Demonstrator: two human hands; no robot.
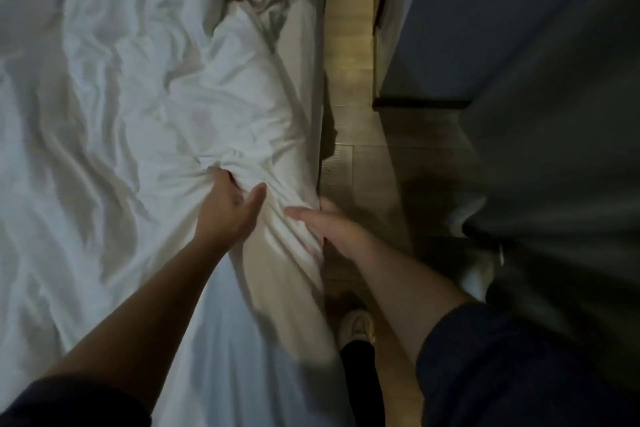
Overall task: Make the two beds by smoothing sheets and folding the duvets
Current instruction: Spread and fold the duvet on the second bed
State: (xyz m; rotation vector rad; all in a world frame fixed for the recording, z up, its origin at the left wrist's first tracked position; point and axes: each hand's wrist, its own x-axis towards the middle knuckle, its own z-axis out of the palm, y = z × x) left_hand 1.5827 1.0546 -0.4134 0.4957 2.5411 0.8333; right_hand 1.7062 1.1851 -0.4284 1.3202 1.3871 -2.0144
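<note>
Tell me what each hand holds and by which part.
The left hand grips a bunched fold of the white sheet near the edge of the bed. The right hand lies on the sheet at that edge; a grip cannot be told.
</note>
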